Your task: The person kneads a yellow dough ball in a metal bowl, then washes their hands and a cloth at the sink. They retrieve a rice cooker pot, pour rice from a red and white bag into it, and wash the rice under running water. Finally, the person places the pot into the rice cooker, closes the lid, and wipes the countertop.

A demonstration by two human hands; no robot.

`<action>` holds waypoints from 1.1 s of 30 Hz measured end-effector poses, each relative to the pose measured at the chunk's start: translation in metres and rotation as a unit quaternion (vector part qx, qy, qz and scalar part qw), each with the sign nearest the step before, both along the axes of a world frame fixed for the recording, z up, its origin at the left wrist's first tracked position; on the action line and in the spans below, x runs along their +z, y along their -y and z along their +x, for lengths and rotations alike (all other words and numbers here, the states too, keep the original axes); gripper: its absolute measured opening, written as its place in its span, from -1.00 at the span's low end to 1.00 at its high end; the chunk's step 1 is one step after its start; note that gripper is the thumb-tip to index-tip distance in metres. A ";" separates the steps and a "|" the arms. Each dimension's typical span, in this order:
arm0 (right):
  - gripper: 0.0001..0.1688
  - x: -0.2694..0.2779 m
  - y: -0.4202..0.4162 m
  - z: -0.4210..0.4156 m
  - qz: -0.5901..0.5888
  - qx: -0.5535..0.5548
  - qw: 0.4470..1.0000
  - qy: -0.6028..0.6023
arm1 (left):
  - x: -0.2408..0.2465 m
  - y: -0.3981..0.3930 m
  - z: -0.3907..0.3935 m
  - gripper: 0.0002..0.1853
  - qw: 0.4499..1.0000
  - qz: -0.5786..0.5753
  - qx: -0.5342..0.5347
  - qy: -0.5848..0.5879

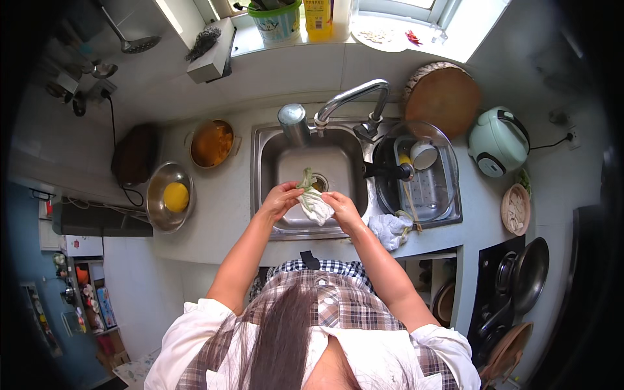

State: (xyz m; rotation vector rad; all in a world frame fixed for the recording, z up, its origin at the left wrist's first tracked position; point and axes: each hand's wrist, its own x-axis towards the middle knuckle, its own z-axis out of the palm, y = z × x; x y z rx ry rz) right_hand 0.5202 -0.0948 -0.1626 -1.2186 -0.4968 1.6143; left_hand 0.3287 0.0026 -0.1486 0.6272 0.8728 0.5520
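A damp white cloth with a green edge [316, 205] is stretched between my two hands over the front of the stainless steel sink [292, 168]. My left hand [282, 199] pinches its green upper end. On the other side my right hand [343, 208] grips its white edge. Just behind the cloth, the drain [320, 182] shows partly, with something yellowish in it. The chrome faucet [348, 97] arches above the basin, and no water is seen running. A second crumpled white cloth [387, 230] lies on the counter by the sink's right front corner.
Right of the basin, a glass lid [451, 161] with a black knob covers a dish rack [429, 190] holding a white bowl [423, 155]. A metal bowl with yellow dough [176, 197] and an orange-filled pot [211, 143] stand left. A mint-green rice cooker [499, 141] sits right.
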 end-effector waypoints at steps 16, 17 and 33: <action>-0.72 0.122 0.003 -0.021 0.294 0.068 0.886 0.352 | 0.117 0.016 -0.018 -0.64 0.804 0.523 -0.190 -0.211; -0.72 0.134 0.004 -0.022 0.321 0.070 0.870 0.367 | 0.120 0.010 -0.023 -0.69 0.767 0.584 -0.161 -0.213; -0.76 0.214 0.050 0.028 0.155 0.196 0.942 0.225 | 0.198 -0.001 -0.085 -0.73 0.815 0.487 -0.285 -0.130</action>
